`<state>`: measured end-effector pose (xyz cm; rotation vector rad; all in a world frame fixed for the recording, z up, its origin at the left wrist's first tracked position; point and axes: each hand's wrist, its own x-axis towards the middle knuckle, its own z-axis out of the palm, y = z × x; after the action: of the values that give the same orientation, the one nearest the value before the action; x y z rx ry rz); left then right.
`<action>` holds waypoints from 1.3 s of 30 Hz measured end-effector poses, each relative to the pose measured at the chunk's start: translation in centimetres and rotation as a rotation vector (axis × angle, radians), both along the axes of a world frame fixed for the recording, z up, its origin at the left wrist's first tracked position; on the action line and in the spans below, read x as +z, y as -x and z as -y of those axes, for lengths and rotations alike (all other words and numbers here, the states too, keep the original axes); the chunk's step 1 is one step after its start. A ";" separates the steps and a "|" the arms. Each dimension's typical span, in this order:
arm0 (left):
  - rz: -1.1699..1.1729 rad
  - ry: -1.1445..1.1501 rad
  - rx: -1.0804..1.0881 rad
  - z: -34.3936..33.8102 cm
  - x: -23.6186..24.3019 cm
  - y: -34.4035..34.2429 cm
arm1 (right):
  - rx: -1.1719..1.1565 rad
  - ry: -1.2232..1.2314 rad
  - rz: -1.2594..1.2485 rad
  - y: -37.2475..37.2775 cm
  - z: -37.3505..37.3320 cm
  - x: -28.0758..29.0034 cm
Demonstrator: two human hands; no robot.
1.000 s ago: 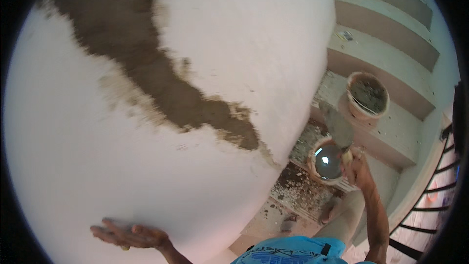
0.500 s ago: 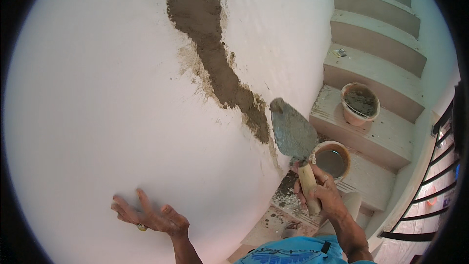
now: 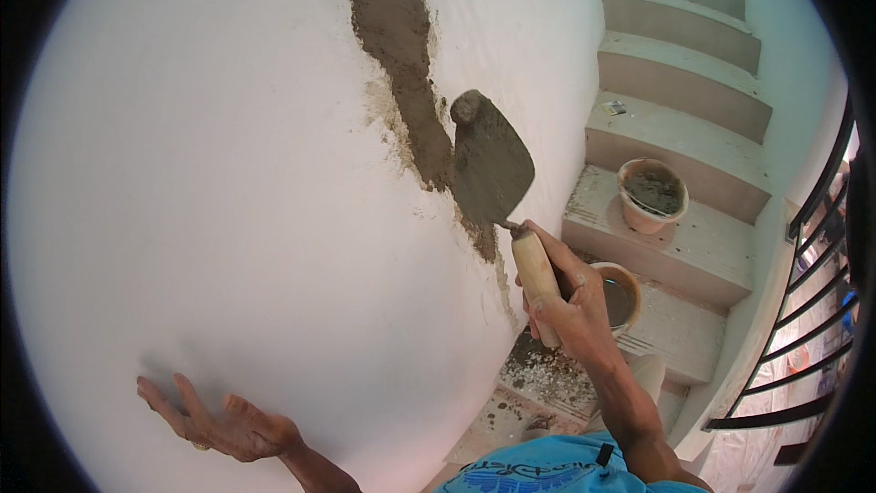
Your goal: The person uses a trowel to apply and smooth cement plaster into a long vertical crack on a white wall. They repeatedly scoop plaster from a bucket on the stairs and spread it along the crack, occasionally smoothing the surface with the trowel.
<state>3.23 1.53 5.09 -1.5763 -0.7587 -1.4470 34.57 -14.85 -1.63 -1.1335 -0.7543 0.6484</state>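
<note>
Plastering step | trowel (image 3: 491, 162), gripped by its wooden handle in the right hand (image 3: 566, 306), is laid against the mortar strip (image 3: 401, 55) on the white wall (image 3: 228, 201) | left hand (image 3: 224, 424) is spread flat, holding nothing | firm smoothing pressure judged needed next.

Left hand (image 3: 224, 424) flat, fingers spread; right hand (image 3: 561, 306) fisted, raised
</note>
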 end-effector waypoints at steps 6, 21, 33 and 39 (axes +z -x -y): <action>0.006 -0.026 0.029 -0.5 -0.3 0.3 | -0.074 0.016 0.127 0.1 -1.1 1.5; 0.075 -0.063 0.029 -0.2 -0.3 -0.6 | -0.584 0.249 1.079 2.8 -5.6 1.2; -0.006 -0.080 -0.045 0.0 0.1 -0.4 | -0.644 0.213 1.188 4.6 -7.0 -1.9; 0.028 -0.057 0.043 -0.3 -0.4 0.3 | -0.396 0.212 0.943 4.0 -2.9 -1.2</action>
<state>2.91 1.81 4.69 -1.4906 -0.7563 -1.4505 30.54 -11.97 -2.84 -1.7487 -1.2149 -0.1946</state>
